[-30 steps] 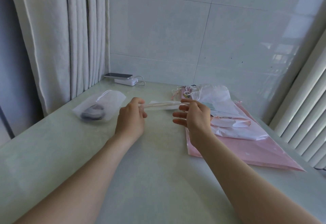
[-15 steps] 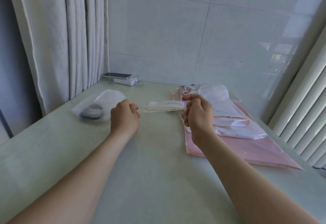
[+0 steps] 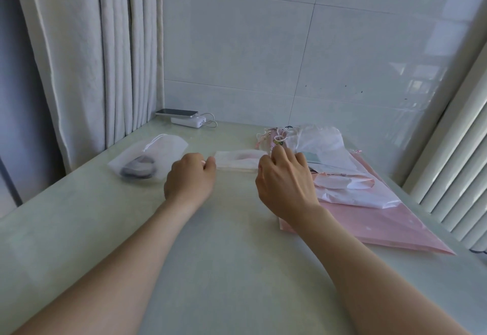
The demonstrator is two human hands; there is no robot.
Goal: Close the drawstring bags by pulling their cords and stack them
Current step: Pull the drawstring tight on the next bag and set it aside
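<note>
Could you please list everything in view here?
small white bag: one, white, between the hands
drawstring bag: one, translucent white, dark item inside, left
bag pile: several, white and pink, right
pink plastic bag: one, pink, under the pile
phone: one, dark, atop power bank
power bank: one, white, far wall
curtain: one, off-white, left
table: one, pale green
left hand: pinches the small white bag's left edge
right hand: fingers at its right end, grip unclear
</note>
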